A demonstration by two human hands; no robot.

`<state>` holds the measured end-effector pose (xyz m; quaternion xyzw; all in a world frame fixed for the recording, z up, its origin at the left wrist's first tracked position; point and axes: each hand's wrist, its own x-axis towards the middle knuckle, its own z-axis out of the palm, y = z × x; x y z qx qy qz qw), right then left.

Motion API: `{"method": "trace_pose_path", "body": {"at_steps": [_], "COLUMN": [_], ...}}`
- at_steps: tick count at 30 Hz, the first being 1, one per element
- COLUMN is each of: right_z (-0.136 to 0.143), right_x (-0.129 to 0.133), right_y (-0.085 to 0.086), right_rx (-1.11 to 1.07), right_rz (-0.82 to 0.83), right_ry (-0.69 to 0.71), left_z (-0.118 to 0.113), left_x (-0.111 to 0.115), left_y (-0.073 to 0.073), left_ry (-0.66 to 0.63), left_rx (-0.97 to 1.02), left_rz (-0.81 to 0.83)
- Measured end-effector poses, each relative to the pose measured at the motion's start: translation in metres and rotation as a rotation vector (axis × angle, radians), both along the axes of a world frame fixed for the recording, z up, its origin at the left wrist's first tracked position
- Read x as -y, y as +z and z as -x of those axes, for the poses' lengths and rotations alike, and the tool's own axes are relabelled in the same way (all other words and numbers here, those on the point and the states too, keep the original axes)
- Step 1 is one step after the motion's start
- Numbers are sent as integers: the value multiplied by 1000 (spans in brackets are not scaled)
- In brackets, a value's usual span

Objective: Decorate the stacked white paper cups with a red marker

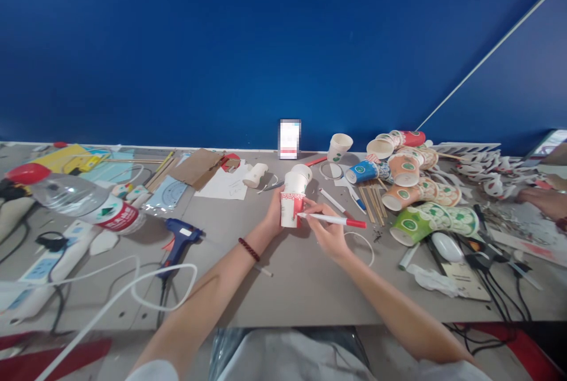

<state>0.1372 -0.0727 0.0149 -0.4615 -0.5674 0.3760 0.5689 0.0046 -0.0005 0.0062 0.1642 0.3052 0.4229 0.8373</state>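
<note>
Near the middle of the table, my left hand (273,214) is wrapped round the left side of a white paper cup piece (290,216), which stands joined or stacked with other white cups (297,180). Its lower part bears a red patterned band and a patch of red colouring. My right hand (326,228) pinches a white marker (332,219) with a red end, its tip touching or very close to the coloured patch. Whether the cups are glued or only nested, I cannot tell.
Coloured cup figures (411,226) lie to the right, beside wooden sticks (372,204). A blue glue gun (181,243), a large water bottle (80,198) and a power strip (48,269) are at left. A phone (290,139) leans on the wall. Another person's hand (543,201) shows at far right.
</note>
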Motion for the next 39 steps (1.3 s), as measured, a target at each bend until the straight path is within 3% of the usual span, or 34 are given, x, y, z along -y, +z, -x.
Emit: {"method": "trace_pose_path", "body": {"at_steps": [39], "right_z": [1], "right_x": [-1], "right_y": [1], "right_rx": [-26], "right_rz": [21], "right_ry": [-9], "left_z": [0], "left_x": [-1], "left_y": [-2], "left_ry": [1], "left_rx": [30], "left_rz": [14]}}
